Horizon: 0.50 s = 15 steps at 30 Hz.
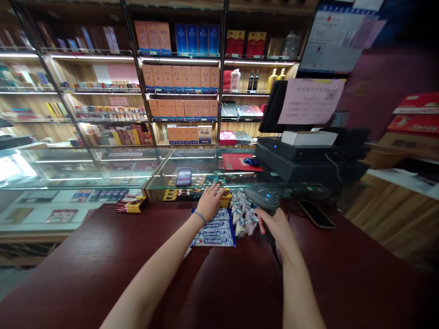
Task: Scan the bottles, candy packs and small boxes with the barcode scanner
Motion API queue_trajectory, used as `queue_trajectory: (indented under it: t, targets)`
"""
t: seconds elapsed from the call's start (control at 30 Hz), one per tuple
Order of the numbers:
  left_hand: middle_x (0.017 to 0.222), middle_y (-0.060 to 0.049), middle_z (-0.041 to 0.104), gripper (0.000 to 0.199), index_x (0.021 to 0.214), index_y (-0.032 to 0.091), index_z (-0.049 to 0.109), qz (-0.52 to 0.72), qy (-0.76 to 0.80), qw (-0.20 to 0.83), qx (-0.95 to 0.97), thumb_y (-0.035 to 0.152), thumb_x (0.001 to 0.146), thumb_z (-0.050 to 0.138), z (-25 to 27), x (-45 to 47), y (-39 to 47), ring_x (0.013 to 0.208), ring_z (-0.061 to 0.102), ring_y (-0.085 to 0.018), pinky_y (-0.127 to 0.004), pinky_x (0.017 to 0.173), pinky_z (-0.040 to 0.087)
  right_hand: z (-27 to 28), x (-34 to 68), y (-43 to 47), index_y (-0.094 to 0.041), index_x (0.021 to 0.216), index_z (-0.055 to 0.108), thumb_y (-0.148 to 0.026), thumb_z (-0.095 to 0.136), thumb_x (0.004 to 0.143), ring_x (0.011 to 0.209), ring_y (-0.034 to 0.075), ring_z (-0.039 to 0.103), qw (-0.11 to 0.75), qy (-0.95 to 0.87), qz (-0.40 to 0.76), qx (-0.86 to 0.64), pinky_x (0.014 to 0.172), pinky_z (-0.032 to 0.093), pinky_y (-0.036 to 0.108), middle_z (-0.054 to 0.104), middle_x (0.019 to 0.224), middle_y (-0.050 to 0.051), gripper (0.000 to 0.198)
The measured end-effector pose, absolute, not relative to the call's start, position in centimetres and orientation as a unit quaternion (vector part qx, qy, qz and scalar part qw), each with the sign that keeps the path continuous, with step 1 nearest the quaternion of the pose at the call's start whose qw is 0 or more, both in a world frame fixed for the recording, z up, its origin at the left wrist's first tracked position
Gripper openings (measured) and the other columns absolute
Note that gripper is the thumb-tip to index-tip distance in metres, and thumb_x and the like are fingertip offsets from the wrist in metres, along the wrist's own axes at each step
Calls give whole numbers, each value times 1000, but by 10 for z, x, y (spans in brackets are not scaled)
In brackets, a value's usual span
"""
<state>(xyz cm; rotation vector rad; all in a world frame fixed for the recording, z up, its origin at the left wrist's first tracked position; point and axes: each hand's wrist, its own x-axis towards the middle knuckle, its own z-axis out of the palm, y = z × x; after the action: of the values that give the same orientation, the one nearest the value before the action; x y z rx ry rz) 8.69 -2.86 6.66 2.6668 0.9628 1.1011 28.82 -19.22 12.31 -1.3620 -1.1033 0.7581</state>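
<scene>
My right hand [277, 225] is wrapped round the handle of a black barcode scanner [263, 197], whose head points left over a group of small lidded jars [241, 224]. My left hand [209, 201] stretches forward with fingers extended, beside a stack of yellow-and-dark packets [225, 199]. Whether its fingertips touch the stack I cannot tell. Under and in front of that wrist lie several blue-and-white wrapped packs [214, 233] in a row. Another pile of yellow-and-red packets [131, 204] sits apart at the left.
A phone [316, 213] lies on the dark red table [130, 265] at right. Behind stand a glass display case [161, 171], a small screen device [184, 177], a mouse [250, 161] on a red mat and a monitor [272, 107]. The scanner's cord [277, 256] hangs below my right hand.
</scene>
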Motion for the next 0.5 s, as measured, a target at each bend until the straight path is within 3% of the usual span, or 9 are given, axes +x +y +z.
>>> queue_trajectory:
  t: [0.3, 0.5]
  targets:
    - [127, -10, 66, 48, 122, 31, 65, 361, 312, 92, 874, 5, 83, 58, 66, 96, -28, 127, 56, -27, -50, 116, 33, 129, 286, -195, -23, 63, 49, -42, 68, 79, 34, 10, 43, 584, -455, 331, -585, 42, 36, 26, 51, 47, -5, 32]
    - [121, -9, 69, 36, 121, 28, 66, 414, 310, 88, 851, 14, 91, 53, 82, 66, -48, 120, 60, -26, -46, 111, 39, 130, 281, -194, -23, 59, 50, -40, 65, 80, 35, 10, 44, 579, -467, 322, -586, 42, 37, 26, 51, 46, -4, 31]
